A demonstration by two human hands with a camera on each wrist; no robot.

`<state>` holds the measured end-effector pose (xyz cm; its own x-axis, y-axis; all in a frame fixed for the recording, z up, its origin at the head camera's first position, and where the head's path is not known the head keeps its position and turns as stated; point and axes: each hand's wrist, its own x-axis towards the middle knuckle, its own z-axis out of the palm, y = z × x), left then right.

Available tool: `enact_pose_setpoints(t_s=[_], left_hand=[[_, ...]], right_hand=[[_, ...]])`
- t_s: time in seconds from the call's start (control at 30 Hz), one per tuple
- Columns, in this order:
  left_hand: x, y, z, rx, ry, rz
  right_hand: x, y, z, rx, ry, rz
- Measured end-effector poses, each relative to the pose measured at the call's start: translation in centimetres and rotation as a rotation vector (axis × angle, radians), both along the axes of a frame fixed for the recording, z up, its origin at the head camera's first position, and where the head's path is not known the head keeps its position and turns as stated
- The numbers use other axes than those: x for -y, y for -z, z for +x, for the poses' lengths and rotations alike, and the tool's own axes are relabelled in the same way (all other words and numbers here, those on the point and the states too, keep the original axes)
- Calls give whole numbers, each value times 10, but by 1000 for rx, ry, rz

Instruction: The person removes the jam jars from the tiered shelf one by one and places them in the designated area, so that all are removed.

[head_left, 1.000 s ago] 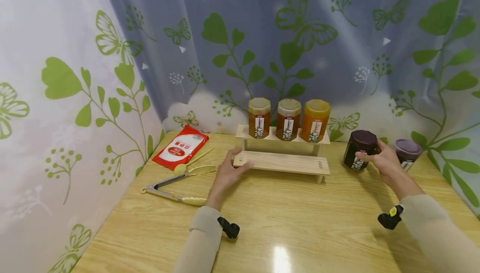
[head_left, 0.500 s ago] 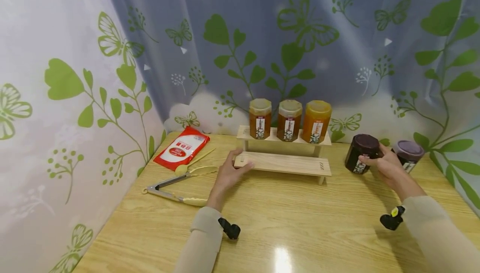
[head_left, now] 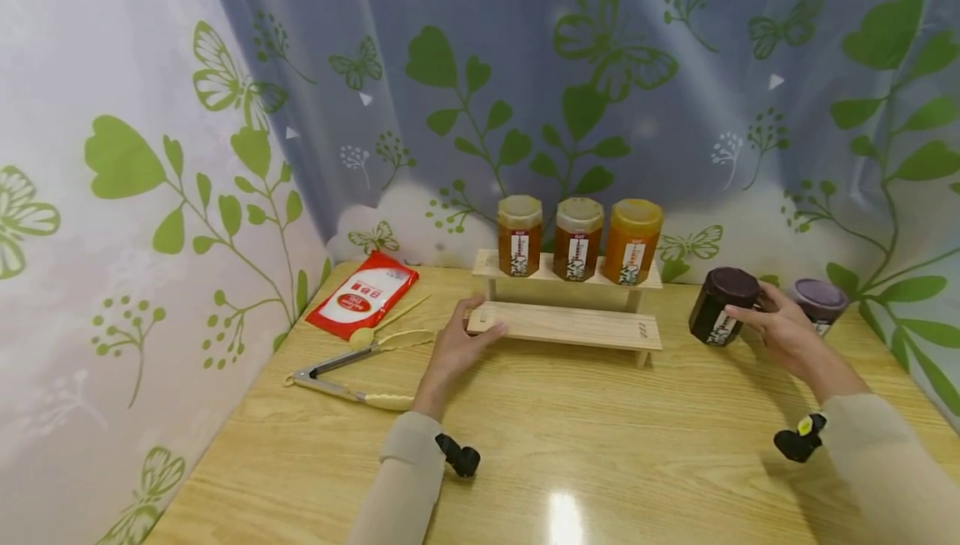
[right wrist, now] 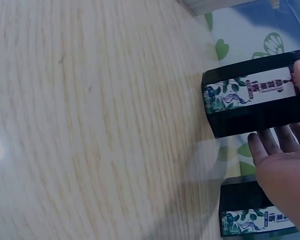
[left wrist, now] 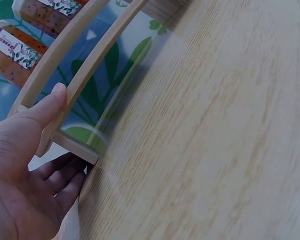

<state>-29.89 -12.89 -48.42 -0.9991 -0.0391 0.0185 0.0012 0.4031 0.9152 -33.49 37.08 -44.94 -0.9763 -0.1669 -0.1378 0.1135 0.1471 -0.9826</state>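
Left hand [head_left: 459,345] grips left end of wooden rack [head_left: 562,325], right hand [head_left: 786,335] grips dark jar [head_left: 712,303] right of wooden rack — likely jar positioning, next move wants steady grip.

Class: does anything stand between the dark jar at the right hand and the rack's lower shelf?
Nothing visible does: in the head view, only tabletop shows between the dark jar and the lower shelf.

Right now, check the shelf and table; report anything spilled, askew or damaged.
Nothing stands out: the three amber jars stand upright on the upper shelf, the held dark jar shows no damage, and no spill shows around the red packet.
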Motion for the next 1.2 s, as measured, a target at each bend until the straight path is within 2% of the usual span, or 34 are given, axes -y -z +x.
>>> enact_pose_setpoints(t_s=[0.1, 0.17, 0.33, 0.6, 0.77, 0.97, 1.07, 1.2], left_hand=[[0, 0, 0, 3, 2, 2], [1, 0, -1, 7, 0, 1], [2, 0, -3, 4, 1, -2], [2, 0, -3, -6, 9, -7], [3, -1, -4, -5, 7, -11], [3, -1, -5, -3, 6, -21], [3, 1, -4, 2, 9, -16], [0, 2, -2, 5, 4, -11]], right_hand=[[-1, -4, 3, 5, 2, -45], [-2, -8, 4, -1, 0, -34], [0, -18, 5, -67, -12, -52], [-2, -43, 5, -264, -50, -319], [1, -63, 1, -304, -85, -379], [18, -74, -5, -373, -166, -393], [31, -76, -8, -384, -206, -344], [51, -79, -10, -351, -225, -203]])
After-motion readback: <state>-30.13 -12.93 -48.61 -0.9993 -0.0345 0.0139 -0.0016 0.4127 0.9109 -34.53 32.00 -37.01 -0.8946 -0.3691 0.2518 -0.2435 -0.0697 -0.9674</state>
